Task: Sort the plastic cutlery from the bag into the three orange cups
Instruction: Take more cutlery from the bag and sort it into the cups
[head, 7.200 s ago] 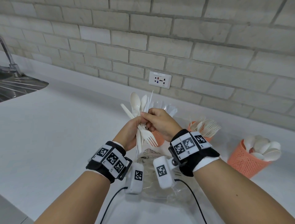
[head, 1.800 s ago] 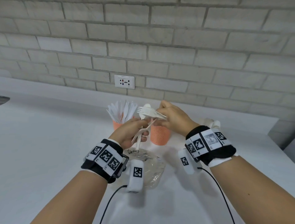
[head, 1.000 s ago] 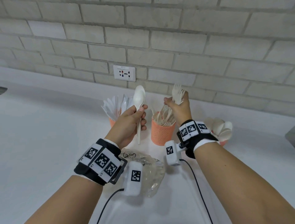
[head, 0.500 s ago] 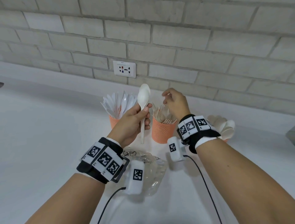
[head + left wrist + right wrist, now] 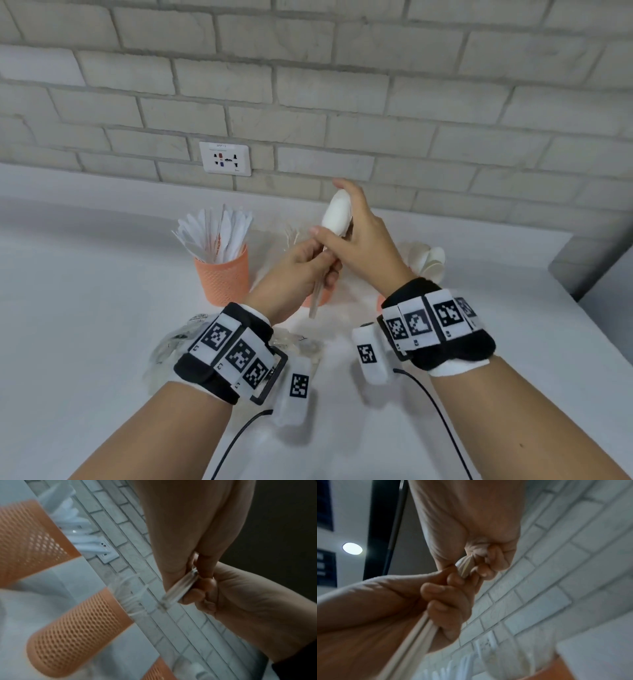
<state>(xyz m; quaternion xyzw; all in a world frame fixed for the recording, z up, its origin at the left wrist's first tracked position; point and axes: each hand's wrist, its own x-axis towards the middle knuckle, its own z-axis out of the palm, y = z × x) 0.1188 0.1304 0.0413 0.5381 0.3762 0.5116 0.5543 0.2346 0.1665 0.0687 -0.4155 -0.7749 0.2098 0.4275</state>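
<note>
My left hand (image 5: 317, 262) grips the handle of a white plastic spoon (image 5: 337, 214), held upright above the middle cup. Fingers of my right hand (image 5: 344, 219) curl round the spoon's bowl from the right; both grips also show in the right wrist view, on the spoon (image 5: 465, 566). Three orange mesh cups stand by the wall: the left cup (image 5: 222, 277) holds knives, the middle cup (image 5: 77, 628) holds forks and is mostly hidden behind my hands in the head view, and the right cup (image 5: 381, 303) holds spoons (image 5: 428, 258). The clear bag (image 5: 171, 344) lies crumpled under my left wrist.
The white counter (image 5: 85, 325) runs to a brick wall with a socket (image 5: 225, 158). The counter ends at the right edge (image 5: 579, 298). Cables trail from both wristbands toward me.
My right hand let go of the forks over the middle cup, then swung left and took hold of the spoon's bowl. My left hand kept the spoon and shifted right.
</note>
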